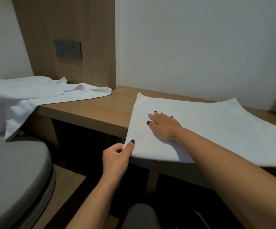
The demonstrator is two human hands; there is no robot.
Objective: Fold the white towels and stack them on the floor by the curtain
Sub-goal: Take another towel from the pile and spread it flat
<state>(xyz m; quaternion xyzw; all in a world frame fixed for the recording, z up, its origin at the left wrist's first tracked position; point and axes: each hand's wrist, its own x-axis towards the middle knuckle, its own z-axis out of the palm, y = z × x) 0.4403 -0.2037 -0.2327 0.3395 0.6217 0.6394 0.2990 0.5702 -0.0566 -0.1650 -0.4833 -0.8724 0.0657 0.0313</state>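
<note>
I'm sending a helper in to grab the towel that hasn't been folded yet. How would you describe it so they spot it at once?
Start at the long wooden desk against the wall. At its left end, under the dark socket panel, lies the rumpled towel, spilling off the desk edge. Unlike the flat towel under the person's hands, it is creased and bunched.

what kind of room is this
Likely a hotel or guest room: plain white towels on a built-in wooden desk, a socket panel in the wood wall, a grey upholstered seat alongside.
</note>
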